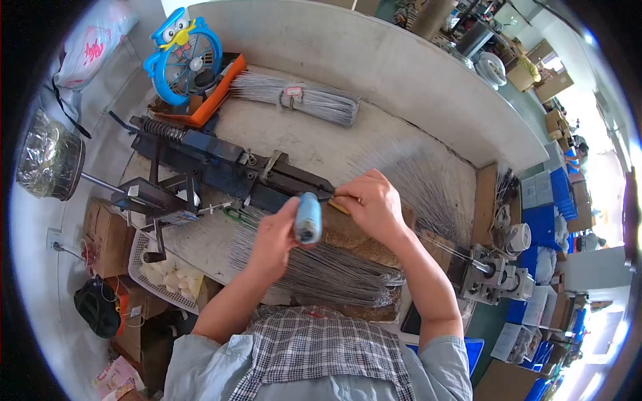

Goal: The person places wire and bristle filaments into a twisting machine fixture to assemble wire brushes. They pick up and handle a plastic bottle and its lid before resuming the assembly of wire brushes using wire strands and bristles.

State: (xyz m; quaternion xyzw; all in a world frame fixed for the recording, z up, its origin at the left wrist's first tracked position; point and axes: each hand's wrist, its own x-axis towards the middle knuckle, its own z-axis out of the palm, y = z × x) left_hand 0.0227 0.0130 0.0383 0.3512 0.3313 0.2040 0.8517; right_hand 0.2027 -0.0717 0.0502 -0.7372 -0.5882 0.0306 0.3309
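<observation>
My left hand (275,235) is wrapped round a tool with a light blue handle (308,217), seen nearly end-on, so its kind is hidden. Close beside it, the thumb and fingers of my right hand (374,206) are pinched together at the end of a long dark metal bench fixture (227,167). A small yellow piece (339,206) shows right under those fingertips; what they grip is too small to tell. Below both hands lies a bunch of thin grey metal wires (334,271), near a brown, rough-surfaced block (348,234).
A tied wire bundle (321,105) lies at the back, and loose wires (428,184) fan out to the right. A blue fan (194,63) stands by an orange tray (217,93). At the right is a metal clamp-like machine (498,274); a white basket (167,284) sits lower left.
</observation>
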